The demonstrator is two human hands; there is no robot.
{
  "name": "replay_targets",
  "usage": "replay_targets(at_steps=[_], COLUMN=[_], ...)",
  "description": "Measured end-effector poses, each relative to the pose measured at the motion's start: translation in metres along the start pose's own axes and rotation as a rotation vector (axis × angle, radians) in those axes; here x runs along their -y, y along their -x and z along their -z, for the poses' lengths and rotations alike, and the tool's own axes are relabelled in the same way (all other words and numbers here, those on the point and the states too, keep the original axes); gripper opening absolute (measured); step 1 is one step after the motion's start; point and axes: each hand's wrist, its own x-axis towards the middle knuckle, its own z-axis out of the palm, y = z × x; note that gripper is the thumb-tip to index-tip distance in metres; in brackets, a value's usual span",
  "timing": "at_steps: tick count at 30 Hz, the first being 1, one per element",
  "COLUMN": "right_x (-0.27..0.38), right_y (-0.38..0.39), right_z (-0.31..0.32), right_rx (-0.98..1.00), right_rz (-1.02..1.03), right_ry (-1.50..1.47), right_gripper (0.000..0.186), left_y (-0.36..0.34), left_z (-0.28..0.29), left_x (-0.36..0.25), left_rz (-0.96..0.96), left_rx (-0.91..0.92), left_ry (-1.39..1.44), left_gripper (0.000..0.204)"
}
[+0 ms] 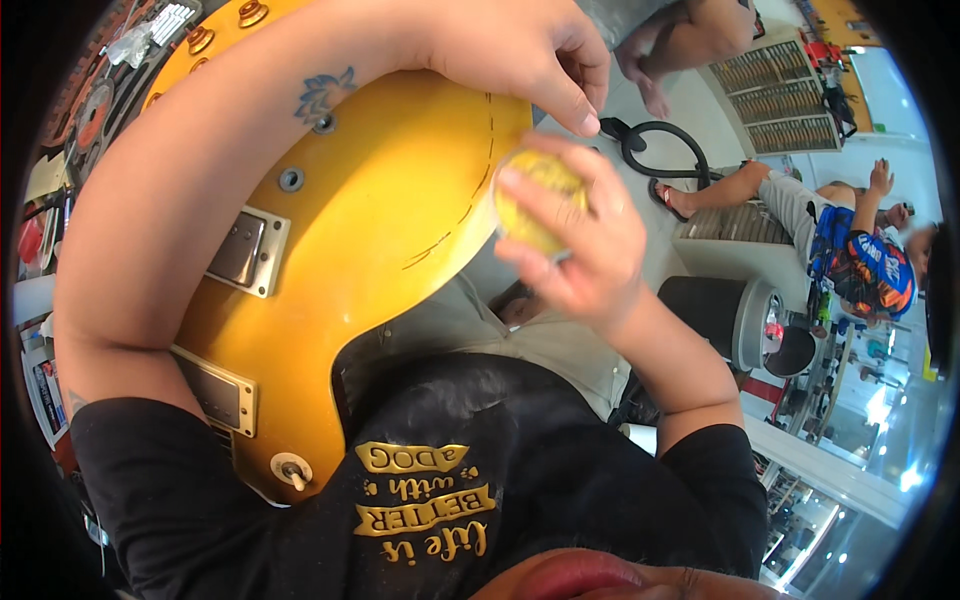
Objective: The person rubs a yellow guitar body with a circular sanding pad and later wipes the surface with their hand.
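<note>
A gold electric guitar body [400,190] lies across my lap, with two metal pickups [240,250], screws and a toggle switch [292,470] showing. My left arm wraps over it from the left. My left hand [520,50] curls over the guitar's far edge, thumb pointing down at the rim. Just below it, my right hand [585,245] grips a round yellow pad [535,195] and presses it against that same edge. The two hands are almost touching. My black shirt with gold print fills the lower part of the view.
A person [850,250] in a colourful shirt sits on the floor at the right, with bare legs stretched out. A black hose [660,140] loops on the floor beyond my hands. A dark round stool [730,315] stands at my right. Racks [775,95] line the far wall.
</note>
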Motion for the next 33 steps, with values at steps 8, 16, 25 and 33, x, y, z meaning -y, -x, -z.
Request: replay_targets(at_steps=[8,16,25,33], right_x=[-0.008,0.005,0.016,0.012], right_y=[0.0,-0.002,0.002,0.004], right_z=[-0.007,-0.002,-0.006,-0.008], right_rx=[0.017,0.053,0.06,0.003], right_rz=[0.042,0.067,0.075,0.031], right_ry=[0.007,0.003,0.016,0.076], right_gripper=[0.053,0.051,0.054,0.062], left_y=[-0.005,-0.003,-0.001,-0.003], left_z=[-0.005,0.001,-0.001,0.001], left_x=[0.017,0.001,0.006,0.009], left_rz=[-0.022,0.075,0.058,0.05], left_rx=[0.002,-0.009,0.008,0.003], left_ry=[0.044,0.001,0.064,0.012], left_gripper=[0.04,0.039,0.039,0.04])
